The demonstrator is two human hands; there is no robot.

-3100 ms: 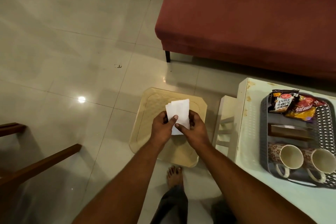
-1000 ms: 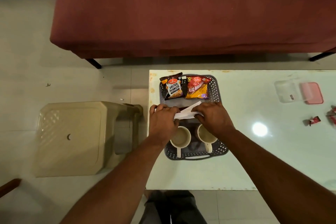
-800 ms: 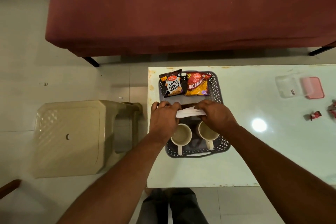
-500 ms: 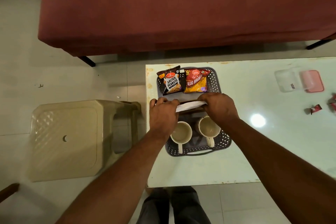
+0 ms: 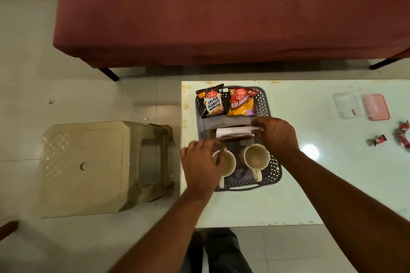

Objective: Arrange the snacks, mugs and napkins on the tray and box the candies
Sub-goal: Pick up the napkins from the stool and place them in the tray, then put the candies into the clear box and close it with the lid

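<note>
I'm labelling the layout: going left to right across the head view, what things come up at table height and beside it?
Plastic stool → salted peanuts packet → aloo bhujia packet → clear box → pink lid → wrapped candies.

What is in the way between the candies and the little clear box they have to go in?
Nothing visible. The candies lie loose on the bare table, and the clear box sits open just beyond them, its pink lid lying beside it. Only empty tabletop separates them. Both hands are busy at the tray.
</note>
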